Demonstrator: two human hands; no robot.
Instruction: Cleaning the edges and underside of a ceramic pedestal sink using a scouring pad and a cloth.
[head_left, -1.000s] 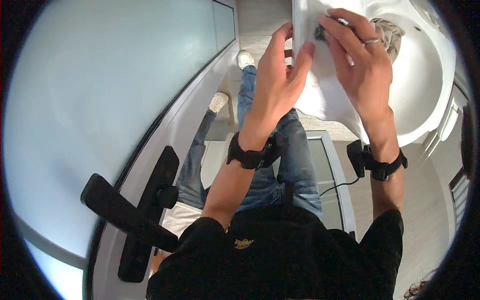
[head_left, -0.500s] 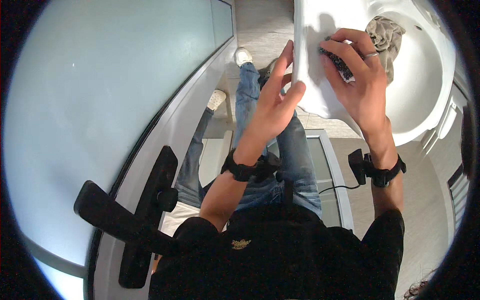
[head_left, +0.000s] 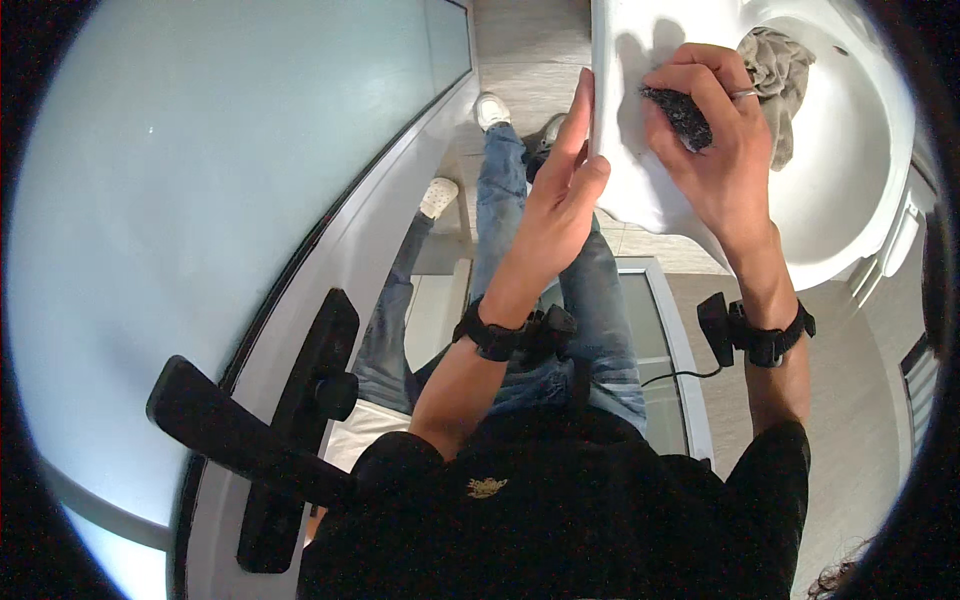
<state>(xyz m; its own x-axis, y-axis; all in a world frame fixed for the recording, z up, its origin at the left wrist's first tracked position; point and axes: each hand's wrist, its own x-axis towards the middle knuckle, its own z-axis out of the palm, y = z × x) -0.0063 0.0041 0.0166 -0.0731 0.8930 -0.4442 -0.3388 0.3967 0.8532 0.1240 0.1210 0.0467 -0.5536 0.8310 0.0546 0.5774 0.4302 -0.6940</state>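
Note:
My right hand is closed around a dark grey, speckled steel wool scourer, with the fingers curled over its far side. It is over the flat white ledge of the washbasin, and whether the scourer touches the surface I cannot tell. My left hand is open at the ledge's left edge, fingers stretched out and nothing in it. A crumpled grey-brown cloth hangs over the bowl's inner side, just right of my right hand.
A frosted glass door with a black lever handle fills the left side. White-framed glass stands below the basin. Someone's shoe shows in a reflection or behind the door frame. A dark cable trails from my right wrist strap.
My right hand has shifted slightly back with the scourer, its fingers gripping it more tightly. My left hand stays by the ledge's edge. The whole view has shifted a little.

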